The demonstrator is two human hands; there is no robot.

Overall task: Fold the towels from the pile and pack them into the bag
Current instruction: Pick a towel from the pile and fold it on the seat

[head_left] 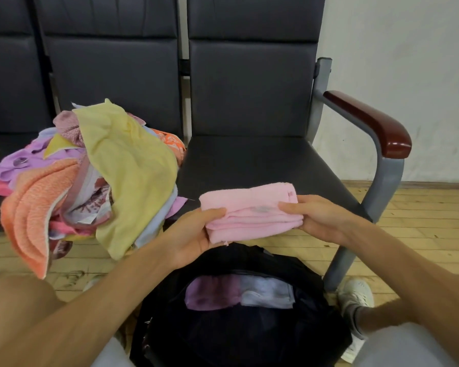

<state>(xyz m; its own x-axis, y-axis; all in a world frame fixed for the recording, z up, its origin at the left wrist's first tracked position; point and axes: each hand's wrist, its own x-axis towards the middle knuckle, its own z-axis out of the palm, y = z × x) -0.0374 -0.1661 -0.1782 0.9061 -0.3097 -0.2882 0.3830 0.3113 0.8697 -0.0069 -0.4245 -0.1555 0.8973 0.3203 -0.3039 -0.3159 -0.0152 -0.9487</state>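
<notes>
A folded pink towel (252, 210) is held level above the front edge of the right seat. My left hand (194, 234) grips its left end and my right hand (316, 217) grips its right end, thumbs on top. Below it, between my knees, a black bag (239, 335) stands open on the floor, with a folded purple towel (210, 292) and a folded pale blue towel (268, 290) side by side inside. The pile of unfolded towels (90, 181), with a yellow one on top and an orange one hanging down, covers the left seat.
A row of dark padded chairs (249, 102) stands against a white wall. The right chair has a grey metal frame and a brown armrest (368, 123). Wooden floor (421, 213) shows to the right, and my white shoe (355, 295) is beside the bag.
</notes>
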